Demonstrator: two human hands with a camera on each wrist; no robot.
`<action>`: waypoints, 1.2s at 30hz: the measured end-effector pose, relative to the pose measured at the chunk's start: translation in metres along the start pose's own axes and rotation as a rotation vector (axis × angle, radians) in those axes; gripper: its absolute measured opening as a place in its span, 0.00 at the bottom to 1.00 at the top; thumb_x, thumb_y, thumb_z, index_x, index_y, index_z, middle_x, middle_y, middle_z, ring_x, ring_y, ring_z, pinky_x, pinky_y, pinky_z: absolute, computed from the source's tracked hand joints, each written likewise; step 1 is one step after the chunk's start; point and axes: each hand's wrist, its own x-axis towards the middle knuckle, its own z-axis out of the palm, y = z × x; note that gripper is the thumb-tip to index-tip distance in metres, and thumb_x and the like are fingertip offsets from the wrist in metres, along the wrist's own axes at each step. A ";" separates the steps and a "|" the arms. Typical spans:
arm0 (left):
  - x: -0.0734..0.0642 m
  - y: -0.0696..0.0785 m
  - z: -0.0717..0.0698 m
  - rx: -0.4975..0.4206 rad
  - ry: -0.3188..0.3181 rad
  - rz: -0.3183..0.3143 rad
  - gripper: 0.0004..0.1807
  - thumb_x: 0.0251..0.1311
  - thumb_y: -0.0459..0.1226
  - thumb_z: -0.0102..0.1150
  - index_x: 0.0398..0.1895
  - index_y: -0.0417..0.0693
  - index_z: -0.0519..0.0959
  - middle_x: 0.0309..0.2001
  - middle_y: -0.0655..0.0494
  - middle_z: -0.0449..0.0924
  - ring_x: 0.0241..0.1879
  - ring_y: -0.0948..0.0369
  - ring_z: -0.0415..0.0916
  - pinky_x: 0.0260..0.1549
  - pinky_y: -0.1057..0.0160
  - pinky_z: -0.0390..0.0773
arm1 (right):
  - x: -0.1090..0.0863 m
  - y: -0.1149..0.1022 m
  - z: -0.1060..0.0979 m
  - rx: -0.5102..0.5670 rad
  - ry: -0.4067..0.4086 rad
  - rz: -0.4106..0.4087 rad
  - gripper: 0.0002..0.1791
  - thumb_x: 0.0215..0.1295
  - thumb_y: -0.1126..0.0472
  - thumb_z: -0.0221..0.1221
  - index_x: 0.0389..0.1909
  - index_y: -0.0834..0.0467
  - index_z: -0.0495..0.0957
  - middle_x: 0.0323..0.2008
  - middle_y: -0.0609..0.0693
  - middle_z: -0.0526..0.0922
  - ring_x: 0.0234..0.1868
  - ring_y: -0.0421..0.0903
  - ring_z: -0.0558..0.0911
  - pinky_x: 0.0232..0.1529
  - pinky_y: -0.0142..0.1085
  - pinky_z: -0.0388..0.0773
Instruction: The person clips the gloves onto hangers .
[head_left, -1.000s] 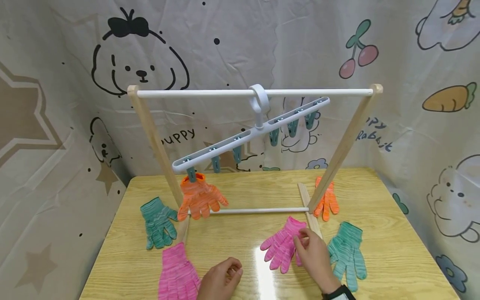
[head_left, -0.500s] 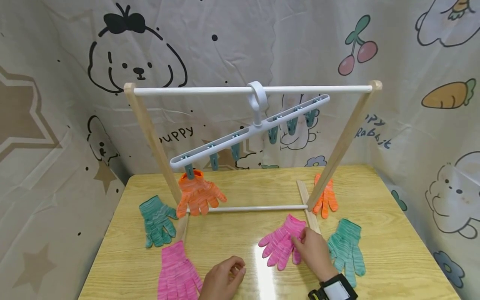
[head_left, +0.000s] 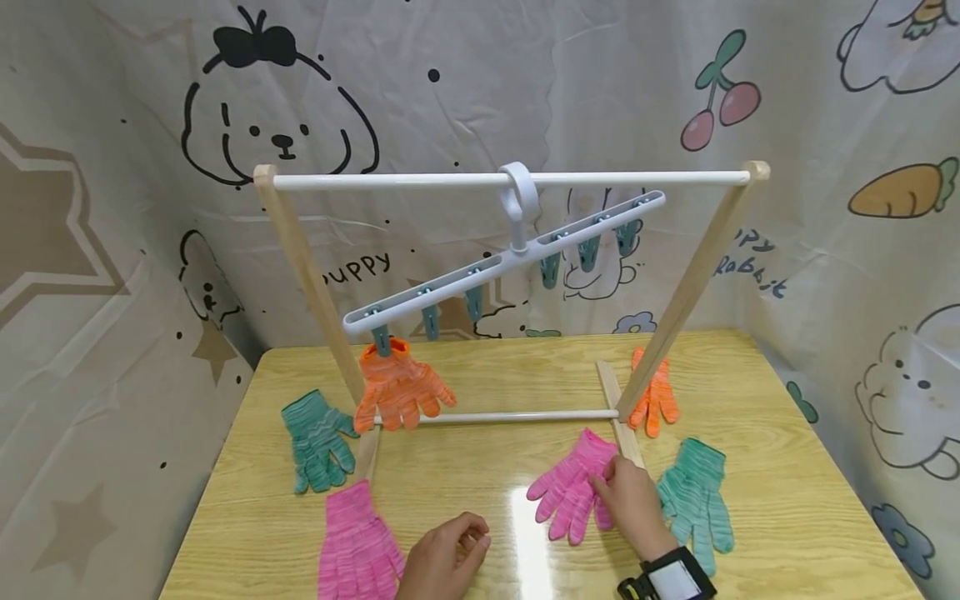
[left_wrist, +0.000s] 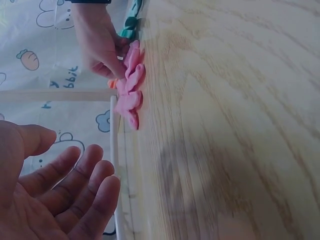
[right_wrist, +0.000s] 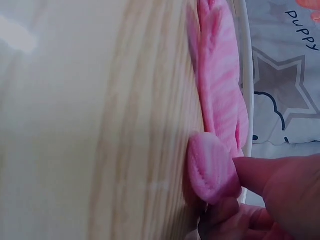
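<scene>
The pink glove right of centre on the table looked light, soft and floppy, probably best held by its far-end cuff; the right hand's thumb and fingers pinched its right side; the left hand, nearer and leftward, curled loosely around nothing.

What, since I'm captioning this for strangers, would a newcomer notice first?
Probably the white hanger, hooked on the top bar, with an orange glove clipped at its left end. Next, perhaps, the pink glove right of centre on the table, pinched by the right hand, and the cartoon dog on the backdrop, upper left.
</scene>
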 end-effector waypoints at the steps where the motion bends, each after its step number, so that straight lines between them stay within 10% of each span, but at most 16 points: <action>1: 0.000 0.000 0.000 0.002 -0.001 -0.002 0.07 0.70 0.44 0.60 0.40 0.52 0.82 0.31 0.67 0.82 0.30 0.77 0.73 0.27 0.71 0.75 | 0.000 0.000 0.000 0.000 -0.001 -0.002 0.16 0.61 0.60 0.69 0.24 0.60 0.71 0.18 0.49 0.72 0.19 0.43 0.70 0.20 0.34 0.62; 36: 0.015 0.016 -0.017 0.008 0.058 0.002 0.11 0.72 0.48 0.56 0.43 0.53 0.83 0.32 0.66 0.82 0.29 0.75 0.73 0.29 0.70 0.73 | -0.014 -0.035 -0.024 0.253 0.152 -0.117 0.09 0.59 0.66 0.68 0.32 0.60 0.76 0.34 0.58 0.86 0.18 0.34 0.74 0.18 0.28 0.69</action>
